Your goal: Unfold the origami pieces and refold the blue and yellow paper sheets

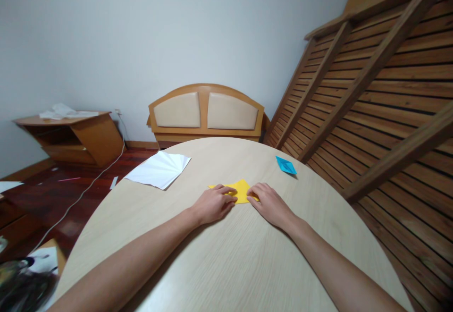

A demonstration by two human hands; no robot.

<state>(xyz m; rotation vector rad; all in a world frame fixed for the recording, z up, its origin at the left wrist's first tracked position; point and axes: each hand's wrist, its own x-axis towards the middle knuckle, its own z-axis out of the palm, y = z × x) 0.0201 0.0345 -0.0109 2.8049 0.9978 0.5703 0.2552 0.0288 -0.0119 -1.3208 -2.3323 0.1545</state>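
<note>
A piece of folded yellow paper (242, 187) lies on the round table, with a raised point at its far edge. My left hand (215, 203) is at its left side, fingers closed over the paper and pressing on it. At the right end, my right hand (271, 202) has its fingertips and thumb bent together on the paper's edge. The fingers partly cover both ends of the sheet. Beyond my right hand sits a small folded blue paper piece (286, 165). A creased white sheet (161, 169) lies past my left hand.
The pale wooden table (226, 265) has a curved edge. A headboard (205, 109) stands behind it, and a slatted wooden frame (382, 113) leans along the right. At left are a low cabinet (95, 137) and a white cable (88, 187) on the dark floor.
</note>
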